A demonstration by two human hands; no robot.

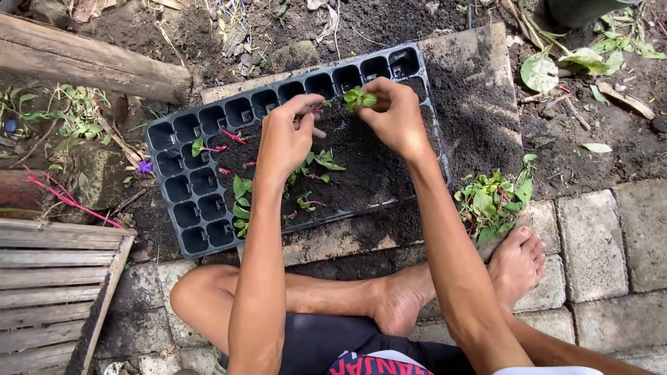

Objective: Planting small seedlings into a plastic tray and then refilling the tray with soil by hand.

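Crossed bare legs and a foot sit closest, person on the ground over a black seedling tray. Right hand is closed in a pinch on a small green seedling, held just above the soil-filled middle of the tray, near its far row of cells. Left hand is curled beside it, fingertips pressed together on a thin reddish stem or the soil there; can't tell which.

Seedling looks very light, soft and floppy, leaves thin, stem likely to snap or bruise. Judgement: best taken low on the stem or by the root end with two fingertips, light pressure, not by the leaves.

Tray is thin plastic, probably flexes if lifted; left and far cells are empty, centre is heaped with dark loose soil. Several seedlings with red stems already stand or lie in it. Tray rests on a soil-dusted flat slab.

Loose pile of pulled seedlings lies near the right foot, on paving blocks. Wooden slatted crate at lower left, log at upper left, bare dirt and weeds around. Outdoors, strong sun, cramped ground-level spot.
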